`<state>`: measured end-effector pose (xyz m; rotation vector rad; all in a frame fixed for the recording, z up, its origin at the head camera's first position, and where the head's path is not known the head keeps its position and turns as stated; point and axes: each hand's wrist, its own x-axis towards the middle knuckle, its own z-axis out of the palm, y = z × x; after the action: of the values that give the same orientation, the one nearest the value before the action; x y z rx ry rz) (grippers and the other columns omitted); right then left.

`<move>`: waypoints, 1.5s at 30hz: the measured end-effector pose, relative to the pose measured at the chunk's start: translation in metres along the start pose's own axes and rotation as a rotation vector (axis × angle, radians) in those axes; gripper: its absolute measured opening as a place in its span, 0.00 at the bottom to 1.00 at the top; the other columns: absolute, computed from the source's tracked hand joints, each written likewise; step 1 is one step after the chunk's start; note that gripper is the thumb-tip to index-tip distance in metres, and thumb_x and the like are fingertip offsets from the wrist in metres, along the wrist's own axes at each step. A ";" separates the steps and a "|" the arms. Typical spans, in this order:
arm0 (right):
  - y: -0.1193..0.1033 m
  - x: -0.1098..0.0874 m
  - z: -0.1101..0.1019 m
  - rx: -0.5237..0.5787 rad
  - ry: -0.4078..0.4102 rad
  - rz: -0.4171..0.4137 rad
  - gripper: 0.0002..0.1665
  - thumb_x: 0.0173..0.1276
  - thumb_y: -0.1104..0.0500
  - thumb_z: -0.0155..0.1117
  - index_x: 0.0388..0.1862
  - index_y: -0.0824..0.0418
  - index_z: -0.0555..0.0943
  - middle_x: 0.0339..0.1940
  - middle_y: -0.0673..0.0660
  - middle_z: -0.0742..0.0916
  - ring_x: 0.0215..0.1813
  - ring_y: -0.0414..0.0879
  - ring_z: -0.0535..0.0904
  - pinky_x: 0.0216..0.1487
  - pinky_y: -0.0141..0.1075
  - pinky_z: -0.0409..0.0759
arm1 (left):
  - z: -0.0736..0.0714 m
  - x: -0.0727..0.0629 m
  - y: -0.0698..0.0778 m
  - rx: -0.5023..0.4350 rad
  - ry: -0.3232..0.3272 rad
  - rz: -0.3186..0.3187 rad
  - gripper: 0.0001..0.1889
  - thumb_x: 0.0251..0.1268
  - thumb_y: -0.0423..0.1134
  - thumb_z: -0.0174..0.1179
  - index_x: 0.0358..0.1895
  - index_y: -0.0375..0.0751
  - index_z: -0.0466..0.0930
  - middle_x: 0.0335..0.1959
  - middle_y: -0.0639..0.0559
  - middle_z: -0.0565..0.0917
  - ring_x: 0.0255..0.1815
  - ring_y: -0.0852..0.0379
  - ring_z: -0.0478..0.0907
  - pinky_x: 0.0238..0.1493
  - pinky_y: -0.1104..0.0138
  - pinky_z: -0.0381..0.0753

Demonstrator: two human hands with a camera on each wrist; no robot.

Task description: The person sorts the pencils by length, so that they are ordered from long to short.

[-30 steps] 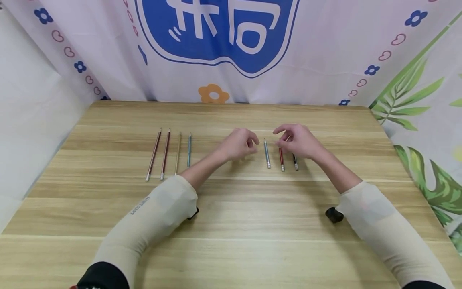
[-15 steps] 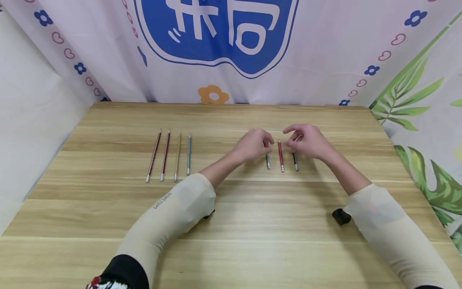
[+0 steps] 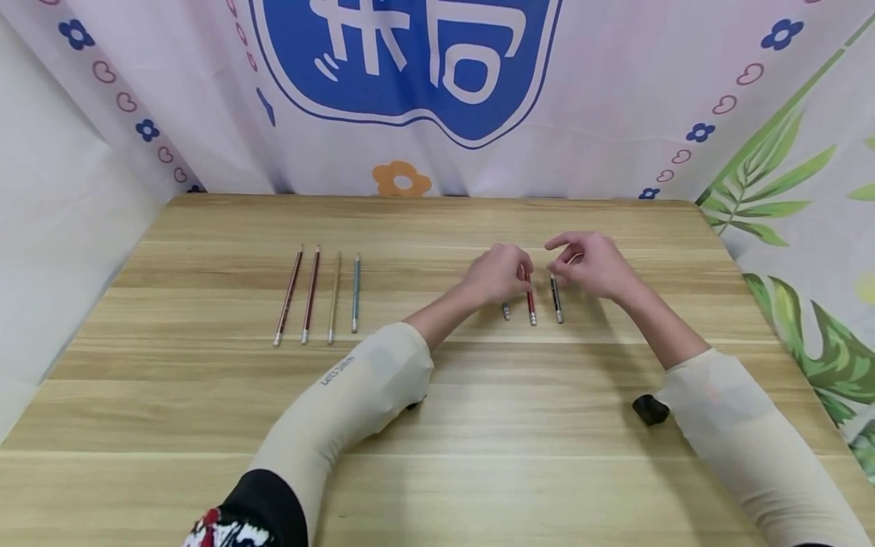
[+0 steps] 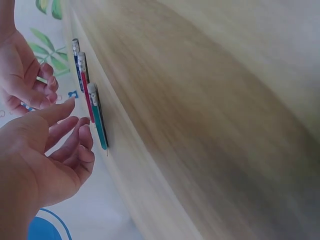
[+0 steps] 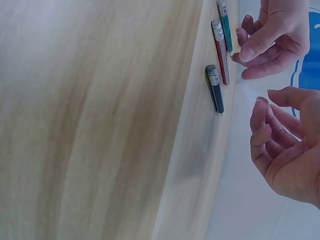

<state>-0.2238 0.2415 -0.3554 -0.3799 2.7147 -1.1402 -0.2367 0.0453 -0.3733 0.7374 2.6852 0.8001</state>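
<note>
My left hand (image 3: 502, 273) hovers over a short blue-green pencil (image 3: 506, 311) and the upper end of a red pencil (image 3: 532, 308), partly covering both. In the left wrist view its fingers (image 4: 82, 147) are loosely bent with nothing between them. To the right, my right hand (image 3: 591, 266) hangs beside the tip of a short black pencil (image 3: 557, 302), fingers relaxed. In the right wrist view this black pencil (image 5: 214, 87) lies apart from the hand's fingers (image 5: 260, 117). All three short pencils have their eraser ends toward me.
Several longer pencils lie in a row at the left: two dark red ones (image 3: 290, 295) (image 3: 311, 295), a tan one (image 3: 334, 296) and a blue one (image 3: 356, 292). A printed curtain (image 3: 601, 99) hangs behind the wooden table (image 3: 478, 425).
My left hand has moved right, from left of the blue-green pencil to over it and the red one. My right hand has shifted slightly right, uncovering the red and black pencils. No pencil has moved.
</note>
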 end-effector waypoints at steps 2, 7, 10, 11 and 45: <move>0.000 0.000 0.000 0.004 0.002 -0.003 0.20 0.72 0.69 0.64 0.62 0.73 0.79 0.39 0.71 0.88 0.33 0.56 0.87 0.28 0.28 0.80 | 0.001 0.002 0.001 0.007 -0.002 0.010 0.14 0.68 0.37 0.71 0.54 0.38 0.87 0.43 0.50 0.89 0.44 0.56 0.83 0.46 0.66 0.84; 0.000 -0.001 -0.001 0.008 0.005 -0.010 0.20 0.72 0.69 0.64 0.61 0.74 0.79 0.38 0.71 0.88 0.30 0.54 0.86 0.27 0.28 0.79 | 0.004 0.006 0.001 0.012 -0.023 0.044 0.12 0.68 0.35 0.70 0.52 0.38 0.89 0.42 0.50 0.89 0.42 0.57 0.83 0.46 0.68 0.83; -0.001 -0.002 -0.002 0.004 0.007 -0.016 0.20 0.72 0.69 0.64 0.61 0.74 0.79 0.38 0.71 0.88 0.30 0.54 0.86 0.26 0.28 0.78 | 0.005 0.007 0.002 0.015 -0.057 0.074 0.06 0.67 0.35 0.70 0.43 0.38 0.90 0.33 0.52 0.86 0.36 0.59 0.79 0.39 0.71 0.79; -0.001 -0.002 -0.002 0.001 0.008 -0.016 0.20 0.72 0.69 0.64 0.61 0.74 0.80 0.38 0.70 0.88 0.30 0.55 0.86 0.26 0.28 0.78 | 0.005 0.007 0.002 0.013 -0.068 0.083 0.04 0.67 0.34 0.71 0.40 0.38 0.90 0.30 0.53 0.85 0.34 0.60 0.78 0.36 0.71 0.77; -0.002 -0.005 -0.007 -0.004 0.007 -0.003 0.20 0.74 0.67 0.64 0.62 0.73 0.79 0.40 0.71 0.88 0.31 0.58 0.86 0.26 0.29 0.79 | 0.007 0.007 0.010 -0.019 -0.112 0.065 0.15 0.62 0.39 0.76 0.26 0.41 0.77 0.22 0.55 0.77 0.24 0.62 0.71 0.26 0.74 0.71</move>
<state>-0.2206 0.2459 -0.3490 -0.3822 2.7239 -1.1387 -0.2364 0.0592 -0.3737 0.8430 2.5627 0.7741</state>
